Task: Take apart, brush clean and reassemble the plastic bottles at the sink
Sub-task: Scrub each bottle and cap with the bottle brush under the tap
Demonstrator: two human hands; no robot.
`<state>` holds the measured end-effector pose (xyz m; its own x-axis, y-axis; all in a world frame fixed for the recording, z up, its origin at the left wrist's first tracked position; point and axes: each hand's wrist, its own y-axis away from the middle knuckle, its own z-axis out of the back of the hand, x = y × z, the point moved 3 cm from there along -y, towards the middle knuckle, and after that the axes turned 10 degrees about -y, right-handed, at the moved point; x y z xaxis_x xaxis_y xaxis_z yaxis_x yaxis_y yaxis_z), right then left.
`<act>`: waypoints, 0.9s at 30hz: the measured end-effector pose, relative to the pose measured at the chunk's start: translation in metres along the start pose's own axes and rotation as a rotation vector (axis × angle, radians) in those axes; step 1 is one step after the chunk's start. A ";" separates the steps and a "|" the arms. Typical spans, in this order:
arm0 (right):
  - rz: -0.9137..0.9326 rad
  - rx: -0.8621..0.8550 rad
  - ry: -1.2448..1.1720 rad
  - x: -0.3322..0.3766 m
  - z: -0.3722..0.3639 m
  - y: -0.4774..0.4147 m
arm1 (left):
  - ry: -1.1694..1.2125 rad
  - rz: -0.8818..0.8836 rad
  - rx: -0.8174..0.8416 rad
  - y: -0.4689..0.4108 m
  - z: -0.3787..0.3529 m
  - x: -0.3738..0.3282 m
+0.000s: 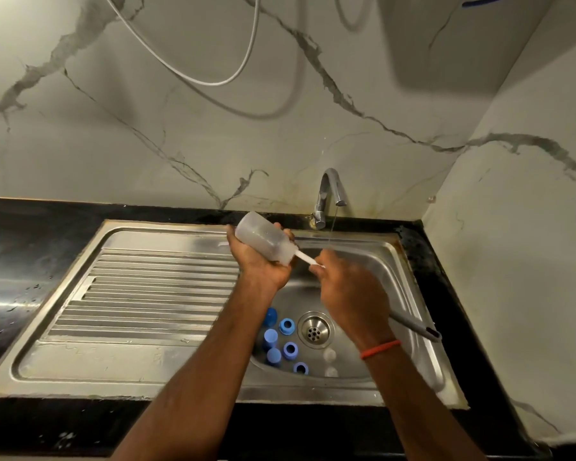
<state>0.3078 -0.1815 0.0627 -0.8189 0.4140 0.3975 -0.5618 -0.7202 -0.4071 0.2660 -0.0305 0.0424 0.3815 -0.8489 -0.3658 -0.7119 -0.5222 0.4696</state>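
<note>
My left hand [261, 261] grips a clear plastic bottle [263, 237] over the sink basin, tilted with its base up-left and its mouth down-right. My right hand [346, 284] holds a bottle brush whose white stem [308, 259] runs into the bottle's mouth; its grey handle [416, 326] sticks out to the lower right. The brush head is inside the bottle, blurred. Several blue caps [286, 326] and blue parts [270, 337] lie on the basin floor left of the drain [315, 329]. Two clear parts [330, 356] lie near the front.
A chrome tap [328, 194] at the back runs a thin stream of water [332, 227] into the steel sink [413, 277]. The ribbed drainboard [153, 287] lies to the left. Black counter [30, 247] surrounds it, with marble walls behind and to the right.
</note>
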 end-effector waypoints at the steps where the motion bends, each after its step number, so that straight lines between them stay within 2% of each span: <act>1: 0.010 0.020 0.072 0.004 -0.005 0.004 | 0.013 0.006 -0.037 0.000 0.001 0.003; 3: 0.024 0.087 0.066 0.011 -0.014 0.009 | 0.031 -0.016 -0.085 0.001 0.005 0.003; 7: -0.032 0.267 -0.295 -0.001 0.000 -0.007 | -0.021 -0.114 -0.059 0.001 0.018 -0.006; 9: -0.041 0.176 -0.285 -0.009 0.004 -0.013 | -0.026 -0.112 -0.061 0.000 0.016 -0.005; 11: -0.054 0.106 -0.170 -0.008 -0.005 -0.010 | -0.015 -0.102 -0.098 -0.002 0.011 -0.003; 13: -0.050 0.137 -0.102 0.001 -0.016 -0.003 | -0.024 -0.106 -0.131 -0.005 0.009 -0.004; 17: -0.100 0.284 -0.343 -0.011 -0.011 -0.006 | -0.071 -0.106 -0.160 -0.005 0.020 -0.004; 19: -0.165 0.219 -0.460 -0.019 -0.003 -0.011 | -0.089 -0.099 -0.159 -0.004 0.015 -0.005; 21: -0.193 0.142 -0.369 -0.017 -0.005 -0.008 | -0.102 -0.101 -0.153 -0.005 0.008 -0.006; 24: -0.160 0.233 -0.256 -0.004 -0.019 0.000 | -0.178 -0.148 -0.200 -0.005 0.011 -0.006; 27: -0.168 0.353 -0.447 -0.016 -0.014 -0.005 | -0.208 -0.181 -0.218 -0.002 0.022 -0.006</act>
<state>0.3222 -0.1764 0.0474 -0.5499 0.3187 0.7720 -0.5434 -0.8385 -0.0410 0.2518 -0.0229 0.0261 0.3462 -0.7178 -0.6041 -0.4924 -0.6871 0.5343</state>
